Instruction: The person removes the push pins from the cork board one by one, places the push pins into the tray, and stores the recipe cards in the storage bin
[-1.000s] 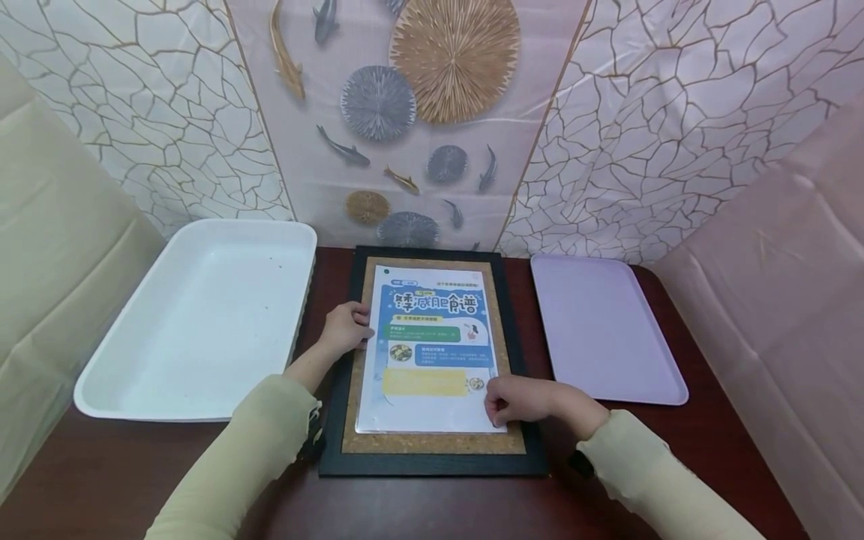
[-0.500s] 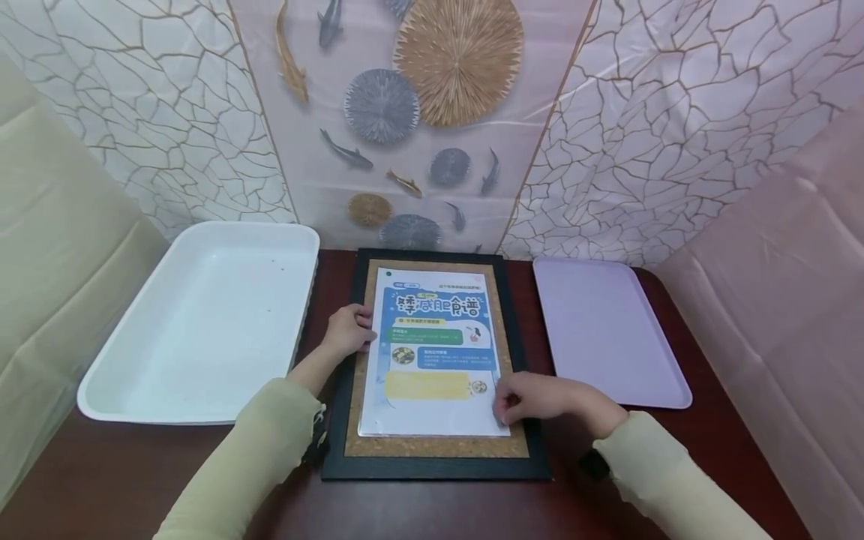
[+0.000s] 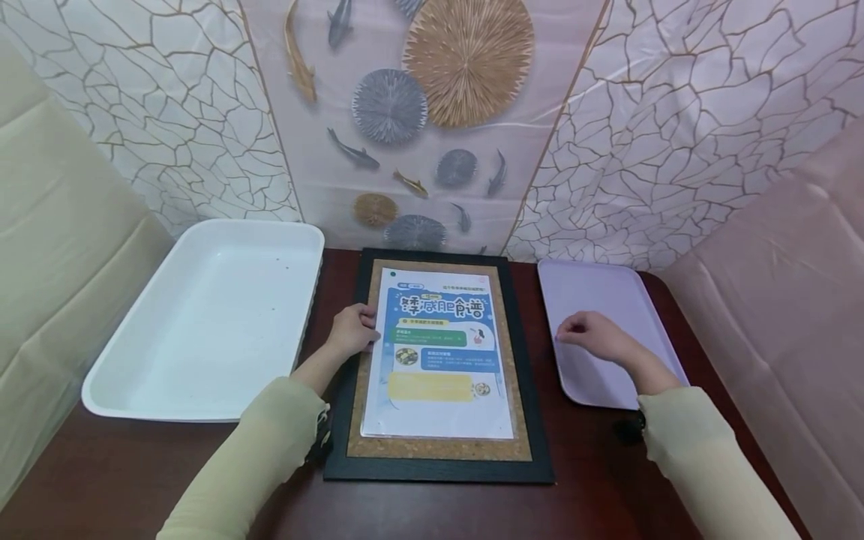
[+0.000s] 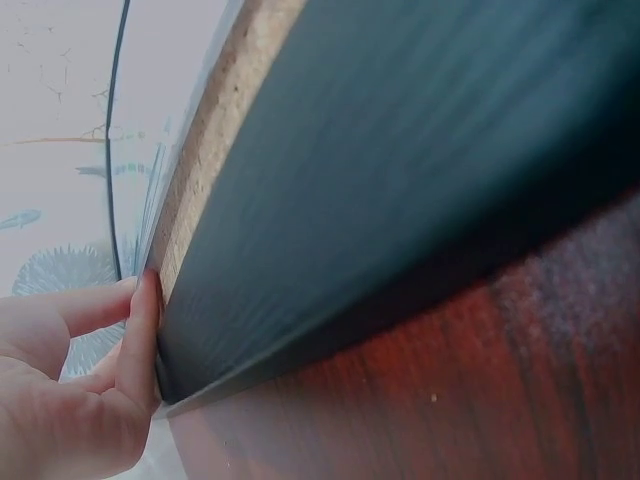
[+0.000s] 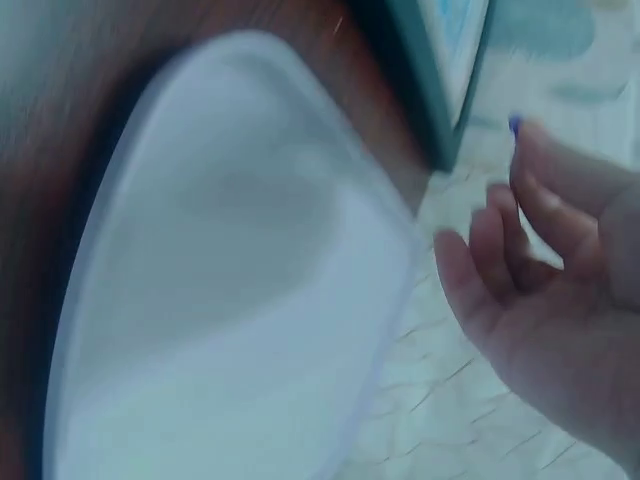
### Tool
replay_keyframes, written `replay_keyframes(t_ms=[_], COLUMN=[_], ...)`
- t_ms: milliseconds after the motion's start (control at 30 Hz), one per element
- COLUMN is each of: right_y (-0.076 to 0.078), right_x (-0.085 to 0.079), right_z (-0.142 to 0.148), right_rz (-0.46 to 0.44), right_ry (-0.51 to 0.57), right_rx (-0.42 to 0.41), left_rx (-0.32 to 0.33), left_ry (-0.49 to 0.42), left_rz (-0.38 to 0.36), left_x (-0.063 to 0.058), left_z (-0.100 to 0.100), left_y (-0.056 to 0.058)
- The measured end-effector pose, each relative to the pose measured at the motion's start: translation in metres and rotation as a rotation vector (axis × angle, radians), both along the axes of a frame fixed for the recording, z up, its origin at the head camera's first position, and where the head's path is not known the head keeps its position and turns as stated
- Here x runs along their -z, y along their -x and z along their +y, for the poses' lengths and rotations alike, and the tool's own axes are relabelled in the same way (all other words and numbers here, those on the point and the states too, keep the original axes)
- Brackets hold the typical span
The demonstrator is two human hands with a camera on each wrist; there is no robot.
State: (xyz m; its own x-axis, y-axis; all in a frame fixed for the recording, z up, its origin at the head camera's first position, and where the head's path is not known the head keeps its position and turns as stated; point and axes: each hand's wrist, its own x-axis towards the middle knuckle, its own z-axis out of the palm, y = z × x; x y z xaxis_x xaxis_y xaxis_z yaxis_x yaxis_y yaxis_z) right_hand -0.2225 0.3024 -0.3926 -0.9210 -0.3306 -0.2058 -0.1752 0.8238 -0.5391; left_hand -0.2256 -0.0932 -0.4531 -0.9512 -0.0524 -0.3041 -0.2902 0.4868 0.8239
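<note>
Lying at far left, a white tray [image 3: 202, 322] holds a few dark specks [image 3: 286, 268]. To its right, the left hand [image 3: 353, 330] touches the left edge of a printed sheet [image 3: 439, 412], which lies on a black-framed cork board [image 3: 439, 448]. The left wrist view shows thumb and fingertip together at that edge; whether they pinch it I cannot tell. A green dot [image 3: 393, 274] marks the sheet's top left corner, and its title [image 3: 442, 306] ends in 减肥食谱. Below come 3 blocks, green [image 3: 432, 337], blue [image 3: 461, 360] and yellow [image 3: 430, 387], their print too fine to read. Farther right, the right hand [image 3: 601, 337] hangs above the left side of a lilac tray [image 3: 597, 386], thumb and a finger clamped on a tiny purple piece [image 5: 516, 124]. The right wrist view shows that piece jutting from the fingertips, other fingers bent loosely; the head view reduces it to a speck
</note>
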Motion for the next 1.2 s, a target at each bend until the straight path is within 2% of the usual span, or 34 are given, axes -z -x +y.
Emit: replay_keyframes(t_ms=[200, 400, 733, 1200], right_y=[0.016, 0.025, 0.028, 0.028], right_x=[0.013, 0.027, 0.041, 0.049], right_z=[0.022, 0.035, 0.048, 0.05], right_rz=[0.059, 0.041, -0.07, -0.012], right_ry=[-0.019, -0.023, -0.057, -0.11], right_rx=[0.238, 0.354, 0.466, 0.436], left_rx=[0.001, 0.001, 0.007, 0.01], left_ry=[0.0, 0.004, 0.001, 0.006], left_rz=[0.003, -0.005, 0.003, 0.003], left_x=[0.002, 0.0, 0.001, -0.001], left_z=[0.0, 0.0, -0.001, -0.001], left_y=[0.001, -0.001, 0.0, -0.001])
